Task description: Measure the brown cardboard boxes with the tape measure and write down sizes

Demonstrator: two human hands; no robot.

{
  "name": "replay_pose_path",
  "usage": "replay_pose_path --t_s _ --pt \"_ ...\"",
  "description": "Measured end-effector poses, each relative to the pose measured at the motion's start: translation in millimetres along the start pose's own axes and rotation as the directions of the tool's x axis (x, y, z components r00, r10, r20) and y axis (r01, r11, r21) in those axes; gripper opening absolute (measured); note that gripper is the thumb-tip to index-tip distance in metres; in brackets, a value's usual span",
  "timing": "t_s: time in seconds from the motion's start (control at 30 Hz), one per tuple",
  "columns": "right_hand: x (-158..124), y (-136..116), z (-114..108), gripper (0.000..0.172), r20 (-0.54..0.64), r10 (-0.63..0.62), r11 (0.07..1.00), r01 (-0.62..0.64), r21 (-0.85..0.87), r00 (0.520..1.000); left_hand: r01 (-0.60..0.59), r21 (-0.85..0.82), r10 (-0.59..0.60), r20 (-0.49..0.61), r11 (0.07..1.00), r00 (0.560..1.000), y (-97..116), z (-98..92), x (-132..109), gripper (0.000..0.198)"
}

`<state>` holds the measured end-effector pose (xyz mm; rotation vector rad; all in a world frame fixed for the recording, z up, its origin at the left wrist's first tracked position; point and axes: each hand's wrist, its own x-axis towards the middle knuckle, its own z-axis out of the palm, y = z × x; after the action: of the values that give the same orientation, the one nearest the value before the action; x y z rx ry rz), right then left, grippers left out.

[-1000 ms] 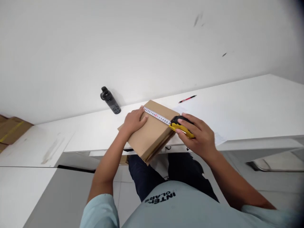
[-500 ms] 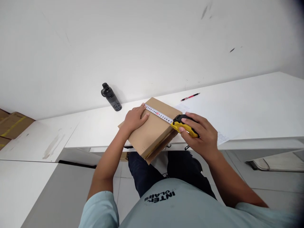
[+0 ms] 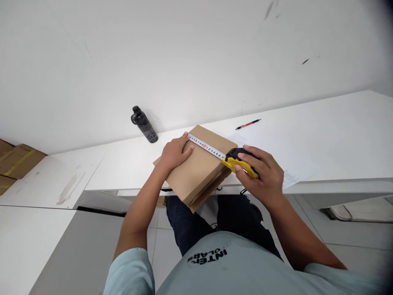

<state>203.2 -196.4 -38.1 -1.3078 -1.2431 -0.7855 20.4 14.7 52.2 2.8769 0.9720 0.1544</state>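
Observation:
A flat brown cardboard box lies on the white desk, its near corner hanging over the front edge. My left hand rests on the box's top, fingertips pinning the end of the white tape blade at the far left corner. My right hand is closed round the yellow and black tape measure at the box's right edge. The blade runs stretched along the far edge of the box between both hands.
A black bottle lies on the desk against the wall. A red pen and a white paper sheet lie to the right. Cardboard boxes are stacked at the far left. A lower white surface adjoins the desk.
My right hand has drawn the tape measure case slightly further right, so a little more blade shows. The left hand and the box have stayed put; the view has shifted a bit.

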Motion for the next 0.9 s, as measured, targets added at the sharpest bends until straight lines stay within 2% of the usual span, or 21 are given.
replay_pose_path --t_s 0.2,0.3,0.37,0.47,0.53,0.6,0.7,0.77,0.8,0.83,0.9 --pt "-2 3 2 0.037 0.003 0.007 1.000 -0.007 0.006 1.000 -0.005 0.017 0.006 -0.006 1.000 1.000 -1 -0.4 1 0.064" --pt "-8 3 6 0.033 -0.048 0.111 0.994 -0.111 0.019 0.993 -0.056 0.030 0.058 -0.067 0.998 0.996 -5 1.6 6 0.072" --pt "-11 2 10 0.029 -0.095 0.295 0.955 -0.289 0.074 0.951 -0.070 0.010 0.071 -0.141 0.997 0.987 -11 3.5 10 0.087" --pt "-7 1 18 0.033 -0.092 0.598 0.793 -0.570 0.215 0.796 -0.029 -0.058 0.019 -0.170 0.998 0.985 -22 5.7 19 0.105" --pt "2 6 25 0.040 -0.062 0.697 0.694 -0.650 0.311 0.714 0.025 -0.071 -0.037 -0.165 0.997 0.986 -28 5.0 26 0.102" --pt "10 17 33 0.044 -0.048 0.711 0.670 -0.655 0.349 0.702 0.121 -0.048 -0.128 -0.202 0.992 0.971 -31 1.7 34 0.095" --pt "13 43 35 0.044 -0.087 0.680 0.711 -0.624 0.325 0.728 0.275 -0.020 -0.272 -0.229 0.961 0.935 -33 -4.7 44 0.092" --pt "3 62 27 0.045 -0.155 0.697 0.706 -0.631 0.322 0.700 0.344 0.000 -0.335 -0.222 0.939 0.916 -35 -6.0 51 0.094" --pt "-5 72 19 0.047 -0.195 0.732 0.675 -0.654 0.342 0.653 0.372 0.015 -0.360 -0.224 0.928 0.906 -36 -5.2 54 0.095" --pt "-16 80 8 0.050 -0.232 0.781 0.621 -0.684 0.383 0.579 0.398 0.033 -0.381 -0.232 0.917 0.895 -39 -3.8 58 0.095" --pt "-42 95 -22 0.058 -0.267 0.885 0.465 -0.753 0.467 0.381 0.445 0.069 -0.417 -0.250 0.893 0.874 -46 -1.2 66 0.094"
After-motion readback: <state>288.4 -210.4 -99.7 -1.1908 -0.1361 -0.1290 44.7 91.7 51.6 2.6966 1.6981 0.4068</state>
